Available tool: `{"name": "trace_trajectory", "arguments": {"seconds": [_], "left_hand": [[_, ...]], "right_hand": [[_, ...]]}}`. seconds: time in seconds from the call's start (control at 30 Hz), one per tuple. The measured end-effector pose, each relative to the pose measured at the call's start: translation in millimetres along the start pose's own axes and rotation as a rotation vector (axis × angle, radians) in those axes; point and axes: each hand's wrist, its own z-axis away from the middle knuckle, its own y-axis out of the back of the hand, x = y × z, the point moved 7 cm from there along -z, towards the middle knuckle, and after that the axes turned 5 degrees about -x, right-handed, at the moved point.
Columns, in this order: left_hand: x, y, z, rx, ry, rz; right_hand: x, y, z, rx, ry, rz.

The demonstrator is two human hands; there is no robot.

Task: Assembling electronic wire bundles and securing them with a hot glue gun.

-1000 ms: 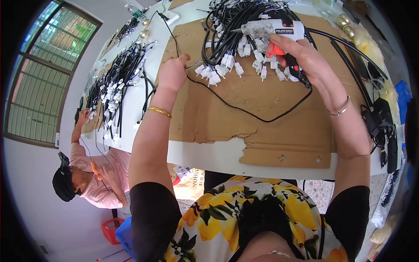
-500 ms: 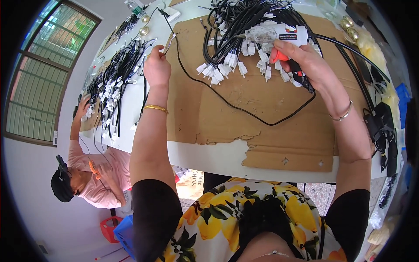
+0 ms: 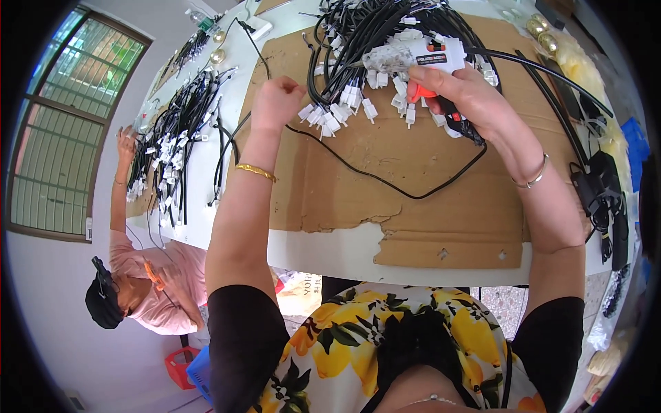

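My right hand (image 3: 468, 96) is wrapped round a glue gun (image 3: 444, 56) with a white body and an orange trigger. Its nozzle points left over a big bundle of black cables (image 3: 358, 45) ending in white connectors (image 3: 330, 118). My left hand (image 3: 277, 102) is closed, thumb and fingertips pinched together, just left of those connectors; whatever lies between the fingertips is hidden. From the glue gun's handle a thin black cord (image 3: 413, 197) loops over the cardboard sheet (image 3: 427, 165) and passes near my left wrist.
A second cable heap (image 3: 180, 131) lies on the white table (image 3: 330, 256) at left. Beside it sits a co-worker in pink (image 3: 165, 275), holding an orange-handled tool (image 3: 153, 274). Black adapters (image 3: 597, 182) lie at the right edge; gold balls (image 3: 541, 33) stand far right.
My left hand has moved right, from beside the cord toward the white connectors. The glue gun has shifted slightly left in my right hand. The co-worker's far hand has risen.
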Motion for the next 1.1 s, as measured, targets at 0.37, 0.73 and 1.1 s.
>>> {"name": "trace_trajectory", "arguments": {"seconds": [0.37, 0.73, 1.1], "left_hand": [[3, -12, 3, 0.031, 0.117, 0.454], [112, 15, 18, 0.323, -0.214, 0.470], [43, -14, 30, -0.071, -0.060, 0.770]], "right_hand": [[4, -6, -5, -0.024, 0.040, -0.049], [-9, -9, 10, -0.002, 0.061, -0.081], [-8, 1, 11, 0.022, 0.145, -0.135]]}}
